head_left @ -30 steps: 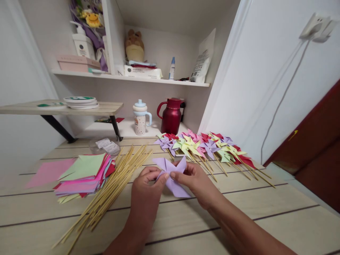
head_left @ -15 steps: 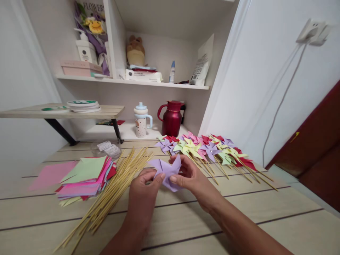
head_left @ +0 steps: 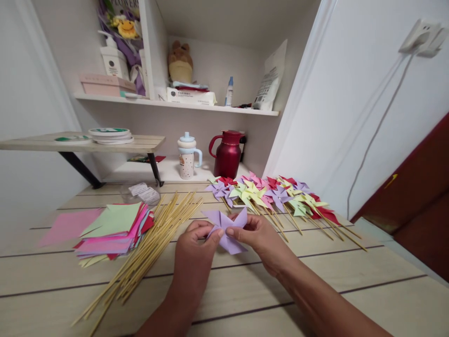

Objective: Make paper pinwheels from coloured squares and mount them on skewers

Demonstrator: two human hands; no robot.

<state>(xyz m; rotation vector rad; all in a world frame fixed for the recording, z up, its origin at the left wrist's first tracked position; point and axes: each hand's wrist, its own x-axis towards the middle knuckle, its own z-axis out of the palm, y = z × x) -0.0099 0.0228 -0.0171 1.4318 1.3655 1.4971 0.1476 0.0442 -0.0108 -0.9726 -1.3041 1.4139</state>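
A purple paper pinwheel (head_left: 234,244) with folded blades is held between my two hands above the table. My left hand (head_left: 199,241) pinches it from the left, the thumb pressed close to its centre. From the other side my right hand (head_left: 256,234) grips it, thumb near the middle and fingers behind the paper. No stick shows on this pinwheel. Left of my hands lies a loose bundle of thin wooden sticks (head_left: 150,252). Beyond my right hand, several finished pinwheels on sticks (head_left: 278,197) lie in a colourful heap.
A stack of coloured paper squares (head_left: 115,222) sits left of the sticks, near a clear plastic container (head_left: 144,193). Behind stand a speckled cup (head_left: 186,164) and a red thermos jug (head_left: 227,157). A small raised shelf (head_left: 147,144) stands at the back left.
Both hands have shifted slightly right with the purple pinwheel. My right thumb has moved in closer to its centre, beside the left thumb.
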